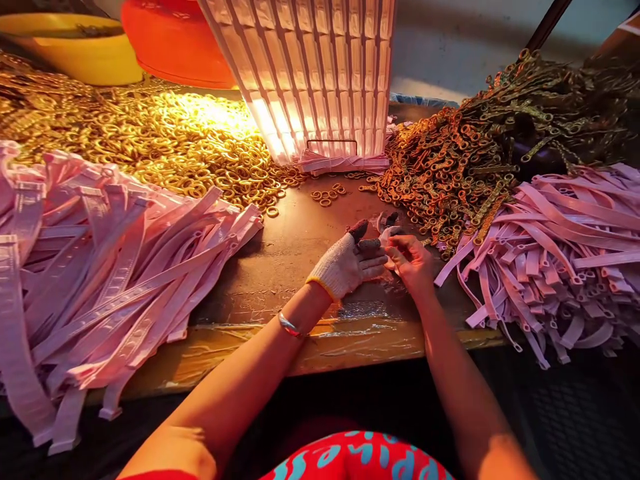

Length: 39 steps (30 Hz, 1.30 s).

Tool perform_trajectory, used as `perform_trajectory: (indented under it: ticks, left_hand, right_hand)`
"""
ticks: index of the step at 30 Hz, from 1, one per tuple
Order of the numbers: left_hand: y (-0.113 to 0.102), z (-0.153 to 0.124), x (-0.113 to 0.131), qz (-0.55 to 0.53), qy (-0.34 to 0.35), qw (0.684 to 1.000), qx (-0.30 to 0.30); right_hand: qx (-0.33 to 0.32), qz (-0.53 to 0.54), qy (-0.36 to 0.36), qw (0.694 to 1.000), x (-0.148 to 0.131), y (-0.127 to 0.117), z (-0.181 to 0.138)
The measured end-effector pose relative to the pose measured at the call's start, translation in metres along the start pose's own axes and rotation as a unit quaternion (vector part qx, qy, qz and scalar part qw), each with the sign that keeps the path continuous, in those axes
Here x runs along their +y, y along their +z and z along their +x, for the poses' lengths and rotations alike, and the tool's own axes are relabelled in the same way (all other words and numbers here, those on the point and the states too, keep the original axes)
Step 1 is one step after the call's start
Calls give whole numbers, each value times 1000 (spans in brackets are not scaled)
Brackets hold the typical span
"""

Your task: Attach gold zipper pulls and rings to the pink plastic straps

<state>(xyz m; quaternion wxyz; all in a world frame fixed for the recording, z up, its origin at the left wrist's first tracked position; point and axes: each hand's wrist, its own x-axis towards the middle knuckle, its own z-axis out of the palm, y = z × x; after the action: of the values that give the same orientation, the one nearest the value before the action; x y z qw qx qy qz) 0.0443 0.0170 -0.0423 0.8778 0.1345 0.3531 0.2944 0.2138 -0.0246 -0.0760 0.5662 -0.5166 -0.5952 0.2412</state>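
Observation:
My left hand [347, 263] wears a white knit glove with a yellow cuff and dark thumb and forefinger tips. Its other fingers are bare and stretched out towards my right hand, with the thumb apart. My right hand [414, 263], bare, has its fingers closed in a pinch on a whitish crumpled glove [389, 233] with dark tips, close to the left fingertips. Part of that glove is hidden behind my fingers. Both hands are over the brown tabletop [280, 260], near its front edge. Just beyond them lie several loose brass rings [326, 197].
Pink straps [125, 260] are heaped at left, and more pink straps [555, 253] at right. Brass rings [200, 147] pile up behind left; metal links [450, 167] behind right. A bright ribbed panel [320, 80] stands at the back, beside a red container [175, 43] and yellow basin [85, 60].

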Motion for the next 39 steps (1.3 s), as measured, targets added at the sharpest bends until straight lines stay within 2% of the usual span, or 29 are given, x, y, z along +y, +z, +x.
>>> perform_trajectory:
  ticks: [5, 13, 19, 22, 31, 36, 39]
  left_hand:
    - [3, 2, -8, 25, 16, 997, -69]
    - [-4, 2, -17, 42, 49, 994, -93]
    - [13, -9, -12, 60, -9, 998, -30]
    - [17, -12, -13, 27, -58, 998, -28]
    - [13, -15, -14, -41, -60, 994, -85]
    - [6, -11, -11, -47, -49, 983, -171]
    - [4, -10, -10, -38, -55, 982, -176]
  right_hand:
    - [-14, 3, 1, 1000, -6, 6, -4]
    - [8, -21, 54, 998, -11, 9, -7]
    - [41, -105, 43, 993, -11, 13, -8]
    - [66, -147, 39, 986, -8, 13, -7]
    - [102, -268, -46, 957, -3, 12, -2]
    - [138, -260, -4, 956, 3, 5, 4]
    - [130, -216, 23, 967, 4, 3, 4]
